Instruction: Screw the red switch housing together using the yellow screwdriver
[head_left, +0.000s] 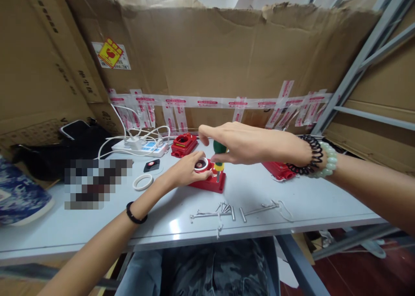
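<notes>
My right hand [246,144] grips the green top of a small screwdriver [219,157] that stands upright, its yellow collar and tip on a red plastic housing [210,183] on the grey table. My left hand [186,170] holds that housing steady, fingers curled round a white ring [201,163] set into it. Several metal screws and pins [227,209] lie loose in front of the housing.
A second red housing [184,144] and a white power strip [142,148] with cables sit behind. Another red part [279,170] lies under my right wrist. A loose white ring [143,182] and a small black button piece [151,164] lie to the left. Cardboard walls surround the grey table [292,201].
</notes>
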Demonstrator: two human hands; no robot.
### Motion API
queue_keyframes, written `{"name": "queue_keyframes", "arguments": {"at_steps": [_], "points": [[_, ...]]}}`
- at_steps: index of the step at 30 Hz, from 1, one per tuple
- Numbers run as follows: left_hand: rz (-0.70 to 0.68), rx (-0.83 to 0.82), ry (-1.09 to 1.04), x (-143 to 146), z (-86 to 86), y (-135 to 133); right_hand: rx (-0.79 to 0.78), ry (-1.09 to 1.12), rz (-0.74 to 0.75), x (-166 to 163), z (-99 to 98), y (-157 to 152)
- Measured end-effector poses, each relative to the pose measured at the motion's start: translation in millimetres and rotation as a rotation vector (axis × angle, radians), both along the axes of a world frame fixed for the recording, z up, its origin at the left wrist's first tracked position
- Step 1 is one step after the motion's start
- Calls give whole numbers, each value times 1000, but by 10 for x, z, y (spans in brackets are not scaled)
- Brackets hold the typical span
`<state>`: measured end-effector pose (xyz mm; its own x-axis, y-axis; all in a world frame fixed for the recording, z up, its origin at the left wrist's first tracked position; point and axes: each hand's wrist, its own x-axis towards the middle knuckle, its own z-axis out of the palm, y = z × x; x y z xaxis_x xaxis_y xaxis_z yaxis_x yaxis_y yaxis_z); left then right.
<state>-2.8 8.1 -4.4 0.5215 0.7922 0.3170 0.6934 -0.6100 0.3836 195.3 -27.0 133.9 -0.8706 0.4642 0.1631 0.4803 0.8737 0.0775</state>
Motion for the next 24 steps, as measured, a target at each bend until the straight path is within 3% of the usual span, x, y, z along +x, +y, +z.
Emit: {"name": "queue_keyframes", "arguments": {"at_steps": [3, 7, 9, 11, 15, 17, 22, 24], "points": [[7, 5, 18, 3, 5, -2, -58, -28, 20, 24, 46, -30], [41, 6, 59, 13, 19, -18, 130, -7, -326, 19, -5, 15], [41, 13, 67, 17, 25, -23, 216, -10, -417, 11, -45, 43], [39, 22, 76, 17, 25, -20, 197, 5, -359, 19, -58, 49], [21, 0, 57, 10, 12, -3, -55, 33, -66, 85, 9, 6], [19, -9, 46, 9, 10, -4, -141, 31, 3, 112, 38, -6], [23, -1, 48, 18, 27, -30, -5, 73, -229, 92, -12, 42], [20, 4, 52, 19, 28, -28, -2, 102, -196, 75, -23, 51]]}}
